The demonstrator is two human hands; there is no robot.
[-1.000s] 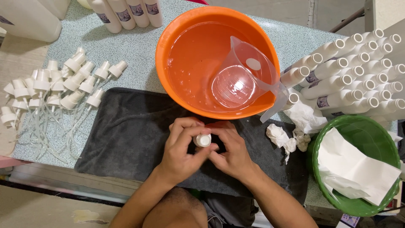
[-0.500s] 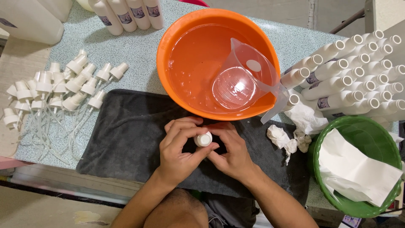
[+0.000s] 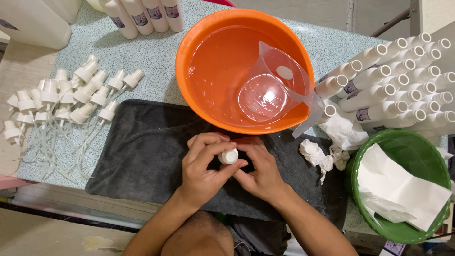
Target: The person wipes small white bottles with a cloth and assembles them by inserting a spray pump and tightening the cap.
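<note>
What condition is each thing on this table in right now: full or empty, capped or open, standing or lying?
Small white bottle: capped, gripped between left hand and right hand.
Orange basin: holds clear liquid.
Clear jug: sitting in the basin, handle over the rim.
Stacked white bottles: lying down, uncapped.
Spray pumps: loose, in a heap.
Green basket: holds white paper.
Dark towel: spread flat.

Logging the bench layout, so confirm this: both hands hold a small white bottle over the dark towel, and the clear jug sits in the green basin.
One detail is wrong. The head view shows the clear jug sitting in the orange basin, not a green one; the green basket holds white paper. The rest stands: left hand and right hand hold the small white bottle over the dark towel.
</note>
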